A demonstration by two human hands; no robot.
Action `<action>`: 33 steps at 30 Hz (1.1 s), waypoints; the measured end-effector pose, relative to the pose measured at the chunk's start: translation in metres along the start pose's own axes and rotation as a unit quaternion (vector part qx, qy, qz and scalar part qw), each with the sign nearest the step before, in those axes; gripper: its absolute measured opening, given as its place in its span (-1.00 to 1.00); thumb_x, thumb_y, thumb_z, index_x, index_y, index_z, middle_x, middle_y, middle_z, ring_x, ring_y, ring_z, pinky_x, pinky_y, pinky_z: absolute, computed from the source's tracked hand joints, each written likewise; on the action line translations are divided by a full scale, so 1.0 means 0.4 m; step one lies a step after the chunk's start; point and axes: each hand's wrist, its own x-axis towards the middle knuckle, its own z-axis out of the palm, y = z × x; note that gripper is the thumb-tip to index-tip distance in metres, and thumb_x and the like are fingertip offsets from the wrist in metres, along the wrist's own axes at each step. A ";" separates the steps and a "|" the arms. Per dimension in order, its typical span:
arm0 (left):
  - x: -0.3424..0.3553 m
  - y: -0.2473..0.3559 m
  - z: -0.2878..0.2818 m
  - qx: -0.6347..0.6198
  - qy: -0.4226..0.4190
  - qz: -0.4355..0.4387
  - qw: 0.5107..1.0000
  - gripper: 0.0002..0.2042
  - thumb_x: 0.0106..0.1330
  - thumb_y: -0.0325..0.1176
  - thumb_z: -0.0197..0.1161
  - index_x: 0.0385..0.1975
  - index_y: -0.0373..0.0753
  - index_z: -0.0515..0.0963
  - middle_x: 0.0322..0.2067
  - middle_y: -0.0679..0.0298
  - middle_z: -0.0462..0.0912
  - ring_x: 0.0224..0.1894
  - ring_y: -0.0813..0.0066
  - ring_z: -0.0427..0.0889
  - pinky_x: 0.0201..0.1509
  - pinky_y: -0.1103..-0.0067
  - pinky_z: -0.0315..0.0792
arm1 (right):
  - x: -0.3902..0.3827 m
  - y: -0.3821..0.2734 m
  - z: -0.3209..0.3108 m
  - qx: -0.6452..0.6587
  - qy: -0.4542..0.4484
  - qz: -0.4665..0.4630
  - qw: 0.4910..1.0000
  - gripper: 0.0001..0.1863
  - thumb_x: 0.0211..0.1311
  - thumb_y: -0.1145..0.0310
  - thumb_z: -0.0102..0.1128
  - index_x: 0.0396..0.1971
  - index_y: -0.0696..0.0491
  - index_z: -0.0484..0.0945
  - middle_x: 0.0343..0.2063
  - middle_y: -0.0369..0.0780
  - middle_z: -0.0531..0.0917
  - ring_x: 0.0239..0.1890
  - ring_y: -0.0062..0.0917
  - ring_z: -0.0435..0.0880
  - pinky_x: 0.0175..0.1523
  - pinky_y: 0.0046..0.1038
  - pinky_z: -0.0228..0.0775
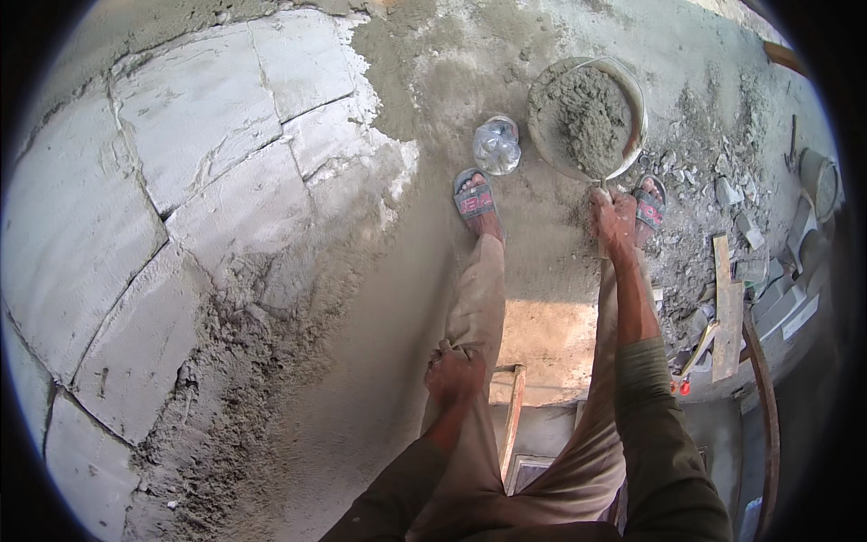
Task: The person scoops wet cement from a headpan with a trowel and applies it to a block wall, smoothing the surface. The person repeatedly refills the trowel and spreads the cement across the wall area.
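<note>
A round bucket (638, 99) of wet grey mortar (578, 113) stands ahead, just beyond my right foot. My right hand (612, 217) is closed at its near rim, round the handle of what looks like a trowel; the blade is hidden under a long lump of mortar. My left hand (454, 372) is closed against my left knee, with folds of the trouser leg (479, 303) at its fingers. Left of the bucket lies a clear, crumpled plastic bag (497, 144), close to my left sandal (471, 200).
Large pale blocks (226, 144) with dark joints fill the left, rough mortar (244, 361) along their lower edge. Rubble (704, 190), a wooden board (725, 316) and broken pale pieces (786, 307) lie at right. Below, between my legs, show a wooden bar (513, 415) and a lower floor (551, 348).
</note>
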 end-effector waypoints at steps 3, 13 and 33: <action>0.002 -0.028 0.013 -0.002 0.020 0.016 1.000 -0.30 0.36 0.03 0.19 0.41 -0.32 0.47 0.34 -0.16 0.59 0.33 -0.09 0.63 0.49 0.14 0.41 | -0.076 -0.138 -0.024 0.073 -0.007 0.034 0.997 -0.73 0.51 0.29 0.24 -0.43 0.10 0.62 -0.67 -0.37 0.51 -0.73 -0.62 0.45 -0.66 -0.48 0.25; 0.051 -0.020 -0.063 -0.007 -0.036 -0.015 0.999 -0.38 0.38 0.03 0.17 0.34 -0.23 0.53 0.25 -0.12 0.66 0.29 -0.07 0.67 0.42 0.16 0.48 | -0.175 -0.304 0.537 -0.180 0.146 -0.089 0.969 -0.54 0.26 0.11 0.42 -0.22 0.30 0.75 -0.36 0.21 0.76 -0.21 0.18 0.78 -0.04 0.03 0.60; 0.015 -0.015 0.029 -0.008 -0.017 -0.001 1.000 -0.36 0.35 0.00 0.21 0.35 -0.27 0.50 0.23 -0.15 0.65 0.26 -0.10 0.67 0.43 0.15 0.46 | 0.280 -0.051 -0.053 -0.398 0.082 -0.225 0.885 -0.57 0.38 0.09 0.29 -0.40 0.24 0.70 -0.47 0.12 0.75 -0.36 0.04 0.80 -0.21 -0.01 0.62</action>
